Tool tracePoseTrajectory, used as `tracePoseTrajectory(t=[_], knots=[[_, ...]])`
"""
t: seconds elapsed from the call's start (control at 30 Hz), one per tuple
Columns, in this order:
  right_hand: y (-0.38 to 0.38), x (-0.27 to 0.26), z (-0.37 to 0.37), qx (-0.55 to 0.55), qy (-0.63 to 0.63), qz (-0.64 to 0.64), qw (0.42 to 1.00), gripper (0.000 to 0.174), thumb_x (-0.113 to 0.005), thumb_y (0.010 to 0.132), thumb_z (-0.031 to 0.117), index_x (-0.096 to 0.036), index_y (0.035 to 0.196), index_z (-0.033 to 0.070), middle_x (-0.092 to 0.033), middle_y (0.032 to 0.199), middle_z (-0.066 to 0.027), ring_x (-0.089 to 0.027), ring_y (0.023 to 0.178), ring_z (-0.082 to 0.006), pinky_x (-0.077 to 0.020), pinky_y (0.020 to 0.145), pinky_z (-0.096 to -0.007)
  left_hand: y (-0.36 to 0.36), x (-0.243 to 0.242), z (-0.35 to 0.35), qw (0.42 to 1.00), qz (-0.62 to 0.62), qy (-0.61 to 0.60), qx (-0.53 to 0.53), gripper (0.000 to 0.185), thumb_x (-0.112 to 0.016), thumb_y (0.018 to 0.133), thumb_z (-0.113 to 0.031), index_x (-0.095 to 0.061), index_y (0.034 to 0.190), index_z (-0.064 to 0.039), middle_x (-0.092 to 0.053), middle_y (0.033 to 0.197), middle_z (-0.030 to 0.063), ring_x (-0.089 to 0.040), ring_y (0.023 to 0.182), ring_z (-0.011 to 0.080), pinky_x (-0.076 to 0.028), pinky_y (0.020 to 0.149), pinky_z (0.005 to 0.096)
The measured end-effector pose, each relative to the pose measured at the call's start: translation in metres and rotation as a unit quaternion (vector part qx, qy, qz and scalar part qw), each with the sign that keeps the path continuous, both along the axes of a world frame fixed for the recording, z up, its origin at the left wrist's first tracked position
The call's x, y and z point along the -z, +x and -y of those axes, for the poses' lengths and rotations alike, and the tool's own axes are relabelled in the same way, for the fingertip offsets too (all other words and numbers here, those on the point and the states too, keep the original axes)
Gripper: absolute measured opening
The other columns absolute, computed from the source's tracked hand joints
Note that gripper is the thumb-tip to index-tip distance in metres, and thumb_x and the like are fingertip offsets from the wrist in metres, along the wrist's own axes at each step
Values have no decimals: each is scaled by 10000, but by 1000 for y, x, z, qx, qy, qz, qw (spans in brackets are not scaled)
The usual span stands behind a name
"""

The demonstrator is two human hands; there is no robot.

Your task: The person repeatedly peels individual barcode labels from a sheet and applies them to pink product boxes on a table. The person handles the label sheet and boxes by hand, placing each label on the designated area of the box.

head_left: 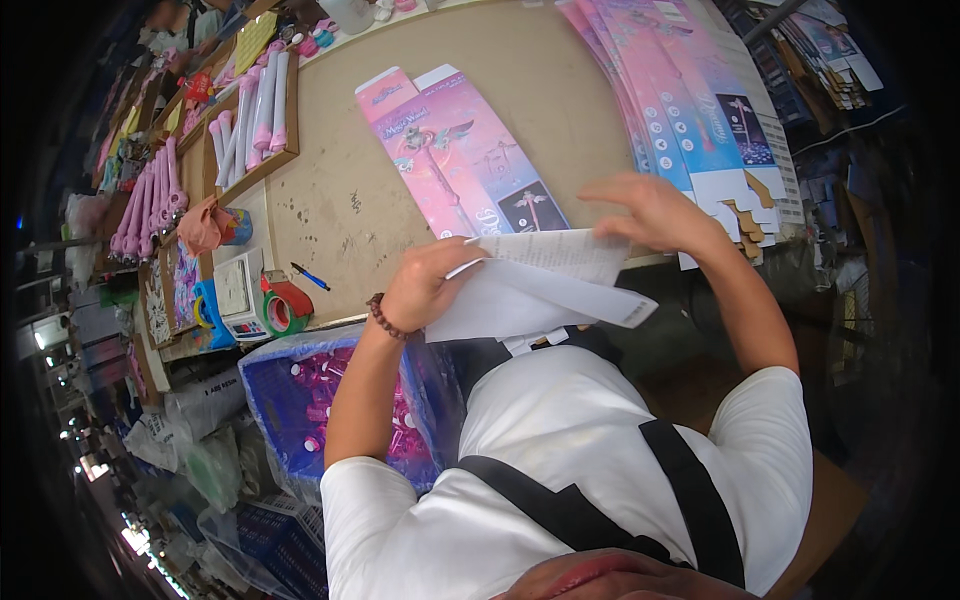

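Observation:
My left hand point(431, 281) grips folded white paper sheets point(510, 300) just past the table's front edge. The upper sheet bears printed text, and a strip with a barcode juts out to the right. Over the sheets' right end is my right hand point(652, 210), its fingers spread. Its thumb is at the paper's edge; whether it touches cannot be told. Beyond the paper, a flat pink-and-blue printed carton point(457, 157) with toy-wand pictures lies on the table, its near end covered by the sheets. A fanned stack of similar cartons point(660, 90) lies at the far right.
Left on the tabletop point(322, 187) are a blue pen point(310, 276), a tape dispenser point(286, 304) and a digital scale point(238, 296). A cardboard tray point(289, 154) holds pink and white wand parts point(259, 112). Below the edge, a blue crate point(277, 420) contains small pink bottles point(330, 382).

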State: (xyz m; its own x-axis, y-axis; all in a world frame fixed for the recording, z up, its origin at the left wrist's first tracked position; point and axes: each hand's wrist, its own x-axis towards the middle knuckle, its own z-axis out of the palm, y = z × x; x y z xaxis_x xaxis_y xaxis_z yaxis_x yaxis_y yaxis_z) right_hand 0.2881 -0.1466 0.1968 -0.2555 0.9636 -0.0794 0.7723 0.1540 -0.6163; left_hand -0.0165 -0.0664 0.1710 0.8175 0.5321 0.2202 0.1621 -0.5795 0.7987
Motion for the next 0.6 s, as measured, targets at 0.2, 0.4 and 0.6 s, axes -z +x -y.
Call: tracePoseTrajectory(t=[0.2,0.4,0.6], knots=[[-64,5,-30,-80,34,-209,974,260,-669,789,142,-661,1017,17,-679,915,-143,-645,832,-299,-501,758,-360,19,-8,2,998,-12,-33,58,109,-645,796,10,-658,905,5,-633,777,124,-600,675,260,-474,621,301],[-63,19,-32,22,3,-269,963,207,-622,801,85,-677,987,12,-683,891,-139,-657,791,-255,-505,747,-331,6,6,13,985,-60,-159,21,121,-647,846,-61,-666,933,21,-661,784,100,-609,696,161,-483,655,272],[-62,31,-29,9,82,-186,979,173,-639,804,125,-685,941,29,-667,862,-131,-639,767,-282,-505,700,-353,3,22,21,973,-31,-228,-15,155,-637,867,-72,-675,975,34,-689,847,86,-618,764,111,-503,694,255]])
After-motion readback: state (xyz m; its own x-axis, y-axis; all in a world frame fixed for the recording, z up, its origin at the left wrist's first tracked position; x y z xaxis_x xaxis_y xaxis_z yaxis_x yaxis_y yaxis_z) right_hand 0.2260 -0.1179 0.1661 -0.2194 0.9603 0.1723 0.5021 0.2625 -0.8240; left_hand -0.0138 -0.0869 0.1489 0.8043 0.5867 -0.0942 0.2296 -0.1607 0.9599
